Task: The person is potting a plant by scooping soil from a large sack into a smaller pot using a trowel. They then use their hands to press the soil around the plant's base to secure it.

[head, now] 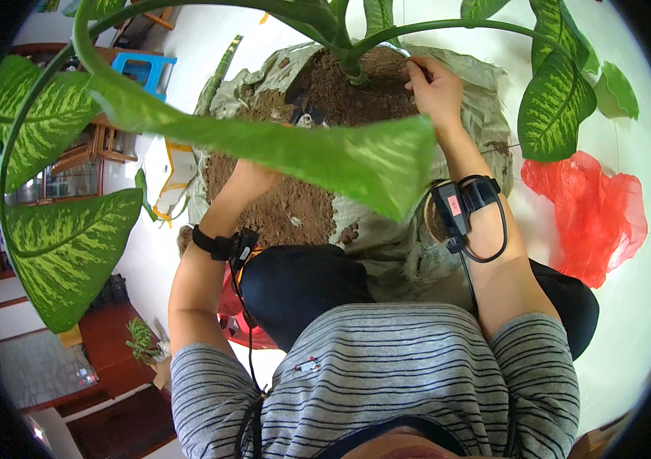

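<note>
A dieffenbachia with variegated leaves stands in dark soil (pixel 331 80), its thick green stem (pixel 355 72) rising near the top of the view. My right hand (pixel 439 92) is at the right edge of that soil, thumb and fingers bent inward; what they grip, if anything, is unclear. A broad leaf (pixel 354 155) crosses in front of my left hand (pixel 253 178) and hides its fingers. Just beyond that leaf, a small dark object (pixel 316 113) shows against the soil, partly covered. Loose brown soil (pixel 285 212) is spread below my left hand on a greyish-green woven sheet (pixel 400 258).
A crumpled red plastic bag (pixel 589 215) lies on the white floor to the right. On the left are a cut stem piece (pixel 219 74), a white-and-yellow box (pixel 170 169) and a blue plastic stool (pixel 144 69). Large leaves (pixel 73 252) hang at both sides.
</note>
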`<control>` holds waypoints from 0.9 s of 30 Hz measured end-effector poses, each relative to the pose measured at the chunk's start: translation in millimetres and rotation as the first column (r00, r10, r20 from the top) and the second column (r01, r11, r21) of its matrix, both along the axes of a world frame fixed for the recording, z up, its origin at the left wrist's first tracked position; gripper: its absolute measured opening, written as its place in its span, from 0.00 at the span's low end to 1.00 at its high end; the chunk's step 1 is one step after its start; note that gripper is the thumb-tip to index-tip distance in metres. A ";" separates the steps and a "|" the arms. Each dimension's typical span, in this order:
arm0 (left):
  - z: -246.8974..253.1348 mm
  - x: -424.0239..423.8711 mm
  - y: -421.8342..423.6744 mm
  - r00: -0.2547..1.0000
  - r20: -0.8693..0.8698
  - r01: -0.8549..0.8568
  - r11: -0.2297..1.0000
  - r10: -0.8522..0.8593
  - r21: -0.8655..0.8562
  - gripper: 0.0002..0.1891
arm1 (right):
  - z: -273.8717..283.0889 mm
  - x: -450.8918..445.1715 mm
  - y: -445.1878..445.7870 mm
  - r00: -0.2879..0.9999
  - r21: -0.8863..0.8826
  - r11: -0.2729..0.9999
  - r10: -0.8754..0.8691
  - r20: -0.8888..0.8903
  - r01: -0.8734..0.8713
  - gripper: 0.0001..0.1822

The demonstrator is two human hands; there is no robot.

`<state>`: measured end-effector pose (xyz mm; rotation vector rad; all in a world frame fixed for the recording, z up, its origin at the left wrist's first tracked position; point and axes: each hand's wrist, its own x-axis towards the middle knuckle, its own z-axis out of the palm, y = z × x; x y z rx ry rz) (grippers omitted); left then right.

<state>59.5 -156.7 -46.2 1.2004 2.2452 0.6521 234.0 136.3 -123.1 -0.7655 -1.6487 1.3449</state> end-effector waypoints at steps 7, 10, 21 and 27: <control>23.3 14.1 26.6 0.701 -0.664 0.347 0.938 -0.261 -0.002 0.20 | -12.1 -4.2 6.1 0.994 0.037 0.999 -0.021 0.105 0.018 0.12; 38.2 32.3 40.9 0.951 -0.308 0.026 1.000 -0.027 -0.006 0.18 | -14.4 -7.4 8.0 0.975 0.115 0.993 -0.011 0.220 -0.015 0.14; 40.2 19.5 63.4 0.901 -0.433 -0.135 0.970 0.034 -0.203 0.22 | -8.4 -14.5 14.0 0.959 0.168 0.977 0.085 0.270 -0.134 0.20; 37.3 2.0 40.3 0.924 -0.364 -0.148 0.987 0.114 -0.069 0.22 | 9.5 -42.0 16.7 0.812 0.259 0.788 0.457 0.363 -0.559 0.32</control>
